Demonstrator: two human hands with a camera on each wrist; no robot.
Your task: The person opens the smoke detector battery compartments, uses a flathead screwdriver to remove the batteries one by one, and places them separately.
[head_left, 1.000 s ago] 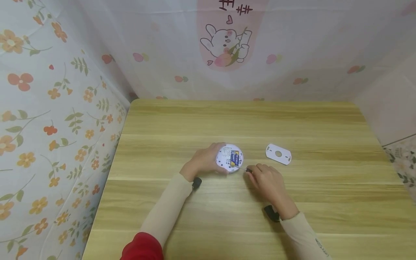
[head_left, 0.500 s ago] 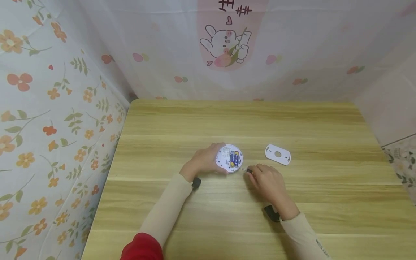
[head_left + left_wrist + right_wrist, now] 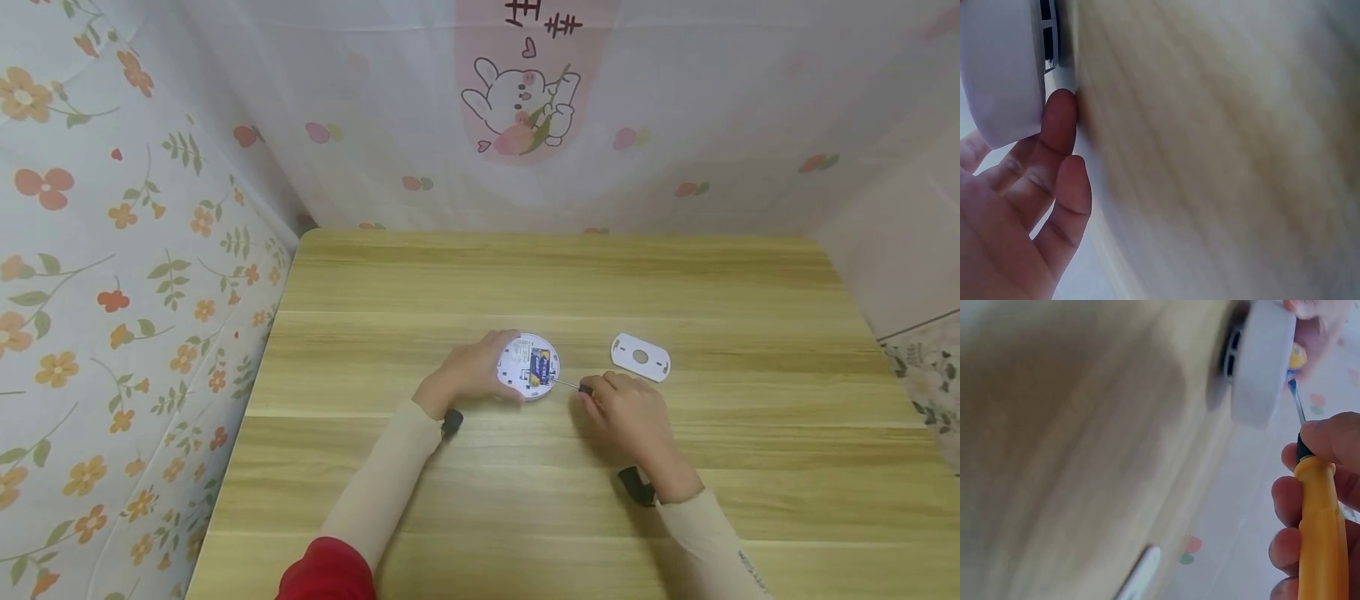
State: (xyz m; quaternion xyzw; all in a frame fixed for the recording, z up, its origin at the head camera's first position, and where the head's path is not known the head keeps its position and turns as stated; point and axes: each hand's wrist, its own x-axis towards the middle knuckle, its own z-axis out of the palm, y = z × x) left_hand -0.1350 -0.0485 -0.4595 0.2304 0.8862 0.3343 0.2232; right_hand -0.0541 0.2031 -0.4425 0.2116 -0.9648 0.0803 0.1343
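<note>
A round white device (image 3: 516, 367), which looks like a smoke detector, lies with its back up, showing printed markings and blue-and-yellow batteries (image 3: 539, 367) in its compartment. My left hand (image 3: 471, 369) grips it by its left side; in the left wrist view fingers curl under the white casing (image 3: 1004, 69). My right hand (image 3: 628, 417) holds a screwdriver (image 3: 1322, 531) with a yellow handle and black collar. In the head view its thin shaft points left, the tip at the device's right edge near the batteries. Whether the tip touches cannot be told.
A white oblong mounting plate (image 3: 641, 357) with a round central hole lies on the wooden table (image 3: 480, 517), right of the device. Patterned cloth (image 3: 375, 108) hangs behind the table, and floral cloth (image 3: 135, 275) along its left side.
My right hand has shifted slightly right with the screwdriver, drawing its tip from the batteries' lower end to the device's right edge. The left hand and device have hardly moved.
</note>
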